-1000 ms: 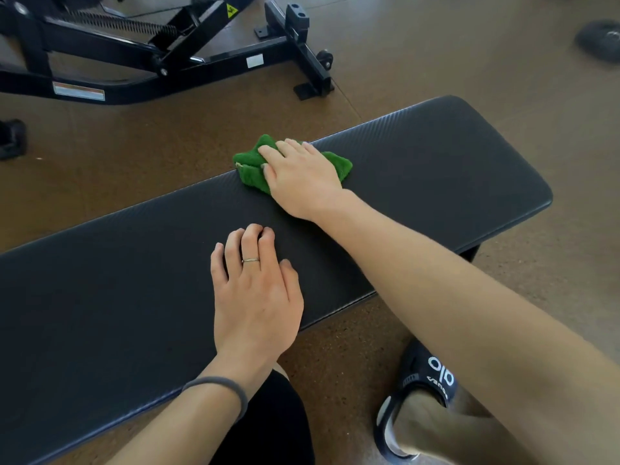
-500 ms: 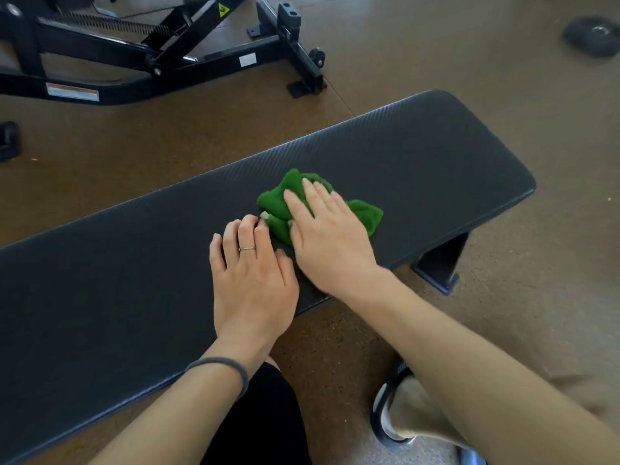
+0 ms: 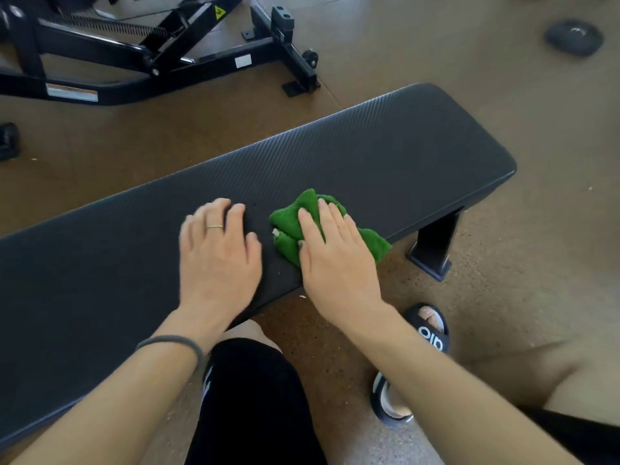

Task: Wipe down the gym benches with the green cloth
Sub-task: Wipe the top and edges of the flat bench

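A long black padded gym bench [image 3: 385, 152] runs from lower left to upper right. A crumpled green cloth [image 3: 295, 219] lies at the bench's near edge, and part of it hangs over that edge. My right hand [image 3: 335, 260] lies flat on the cloth with straight fingers, pressing it onto the pad. My left hand [image 3: 218, 253], wearing a ring, rests flat on the pad just left of the cloth; it looks slightly blurred.
A black steel frame of another machine [image 3: 161, 58] stands on the brown floor behind the bench. A dark round weight [image 3: 573, 36] lies at the far right. The bench leg [image 3: 432, 246] stands by my right slipper [image 3: 429, 330]; my knee is below the bench.
My right hand has dragged the cloth from the far side of the pad back to the near edge. My left hand has slid a little to the left.
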Available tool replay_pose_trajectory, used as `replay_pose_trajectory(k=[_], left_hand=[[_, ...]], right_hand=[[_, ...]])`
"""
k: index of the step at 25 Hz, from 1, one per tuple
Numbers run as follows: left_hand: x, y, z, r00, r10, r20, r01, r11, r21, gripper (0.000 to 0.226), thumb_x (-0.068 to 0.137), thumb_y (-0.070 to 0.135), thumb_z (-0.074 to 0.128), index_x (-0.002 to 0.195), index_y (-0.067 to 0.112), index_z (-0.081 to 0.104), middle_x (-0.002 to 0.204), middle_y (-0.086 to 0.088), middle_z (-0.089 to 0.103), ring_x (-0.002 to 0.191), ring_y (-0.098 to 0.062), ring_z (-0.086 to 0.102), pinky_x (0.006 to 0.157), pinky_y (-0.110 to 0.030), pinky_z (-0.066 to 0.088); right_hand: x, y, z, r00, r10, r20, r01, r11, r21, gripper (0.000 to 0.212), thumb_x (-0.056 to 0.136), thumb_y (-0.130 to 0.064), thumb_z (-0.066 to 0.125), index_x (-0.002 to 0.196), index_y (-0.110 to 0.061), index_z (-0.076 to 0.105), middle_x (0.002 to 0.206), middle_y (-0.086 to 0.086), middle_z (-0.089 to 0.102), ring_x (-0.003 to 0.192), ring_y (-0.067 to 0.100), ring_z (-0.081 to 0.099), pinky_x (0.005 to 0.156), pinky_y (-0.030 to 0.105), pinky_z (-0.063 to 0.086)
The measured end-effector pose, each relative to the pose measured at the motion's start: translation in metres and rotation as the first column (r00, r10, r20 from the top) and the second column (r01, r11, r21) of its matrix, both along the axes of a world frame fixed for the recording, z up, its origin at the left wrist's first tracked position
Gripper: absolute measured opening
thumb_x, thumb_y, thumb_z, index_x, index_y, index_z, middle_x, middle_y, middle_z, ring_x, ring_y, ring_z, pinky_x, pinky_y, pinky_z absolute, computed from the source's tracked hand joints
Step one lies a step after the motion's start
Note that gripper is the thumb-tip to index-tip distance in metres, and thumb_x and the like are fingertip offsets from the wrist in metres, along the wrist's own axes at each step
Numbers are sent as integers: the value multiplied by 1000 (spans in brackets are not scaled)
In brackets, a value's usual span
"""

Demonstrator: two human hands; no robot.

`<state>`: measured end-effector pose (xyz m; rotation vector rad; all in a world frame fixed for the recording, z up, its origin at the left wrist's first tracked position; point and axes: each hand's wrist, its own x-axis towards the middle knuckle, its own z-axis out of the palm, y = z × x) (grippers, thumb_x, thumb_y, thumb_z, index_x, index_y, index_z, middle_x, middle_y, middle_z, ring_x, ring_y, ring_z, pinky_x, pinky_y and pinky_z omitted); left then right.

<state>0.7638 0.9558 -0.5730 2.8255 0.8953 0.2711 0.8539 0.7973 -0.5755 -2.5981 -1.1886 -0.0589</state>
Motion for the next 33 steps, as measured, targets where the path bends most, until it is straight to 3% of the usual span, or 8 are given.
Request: replay_pose_trajectory(k=[7,13,19,21,24,26,30,33], left_hand=[[-16,10,-5,997,35,-68,-36,999,-19,54,105,38,37,155,19,35,163,-8,31,154,-29,22,127,-52,14],[-18,10,-7,998,22,-65,-21,1000,18,54,105,34,37,155,15,36,161,-11,33,152,-32,25,125,-55,17],[-17,10,-7,997,25,-68,-24,1000,11,54,105,36,35,155,16,34,162,-11,32,153,-32,24,126,-55,16],[-17,10,-8,998,18,-61,-18,1000,7,54,105,34,36,155,15,35,162,-12,33,153,-32,24,126,-56,17],[-19,12,-11,998,5,-59,-4,1000,18,53,105,32,31,155,14,35,161,-13,34,152,-33,25,125,-56,18],[-21,12,-10,998,5,-66,-3,1000,20,54,105,33,28,155,14,34,162,-12,33,153,-33,25,125,-56,18],[-17,13,-7,997,22,-72,-22,1000,-3,53,105,35,35,156,17,34,162,-10,32,154,-31,23,127,-54,16],[-16,11,-8,996,17,-83,-19,1000,-20,54,105,35,32,157,18,32,164,-8,30,155,-29,20,127,-53,13]], right_hand=[[93,-14,6,904,-423,71,425,905,-18,52,104,-26,33,147,0,49,151,29,47,140,43,44,119,51,32],[-27,21,3,997,-7,71,7,1000,1,51,105,-28,33,149,-9,50,156,19,46,146,34,41,122,48,31],[98,-41,5,861,-506,49,506,863,5,51,105,-24,32,147,0,47,152,29,44,140,45,43,118,54,33],[41,-2,-1,887,-449,103,450,893,20,53,102,-22,33,147,2,46,151,32,44,140,46,41,118,56,30],[-53,27,0,994,-101,44,101,995,18,51,105,-24,36,151,-6,47,159,22,40,149,36,35,125,50,25],[-29,18,2,998,32,52,-33,999,13,47,106,-26,40,148,-9,51,156,20,45,147,33,41,124,47,30],[76,-1,4,956,-289,43,290,957,-4,47,107,-26,38,145,-4,53,153,22,49,141,36,47,122,47,32],[19,25,0,961,-264,76,267,963,-26,50,103,-22,39,147,-1,50,153,27,46,143,39,44,122,50,31]])
